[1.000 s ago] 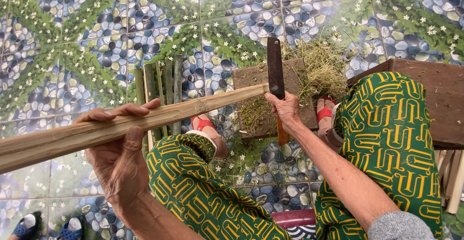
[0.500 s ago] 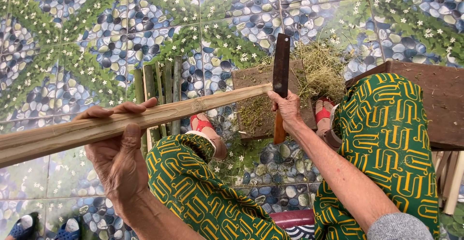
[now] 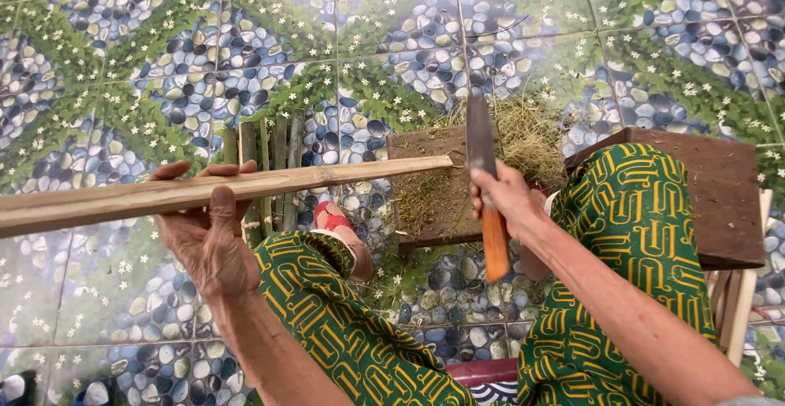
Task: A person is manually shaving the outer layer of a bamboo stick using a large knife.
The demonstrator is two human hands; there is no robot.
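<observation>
Your left hand [image 3: 208,238] is wrapping around a long pale bamboo strip [image 3: 221,192], thumb over the top and fingers curling underneath, and you are holding it nearly level so that it is running from the left edge of the view across to its free end above the wooden block [image 3: 429,189]. Just behind that hand, a few split green bamboo slats [image 3: 270,165] are lying on the tiled floor [image 3: 123,54]. Moving right, the strip's tip is ending just beside the blade (almost touching it, though I cannot tell whether they meet). Your right hand [image 3: 505,197] is closing firmly on the orange handle of the knife [image 3: 484,181], which is standing upright with its dark blade pointing away from you. Dry green shavings [image 3: 527,132] are piling up behind the block.

The risk, as I judge it: the strip is long and held by one hand only, so it could be swinging or twisting as the blade bites, sending the edge off line. Your knees and sandalled foot [image 3: 335,218] are sitting close beneath, so a slipping blade could be reaching them.
</observation>
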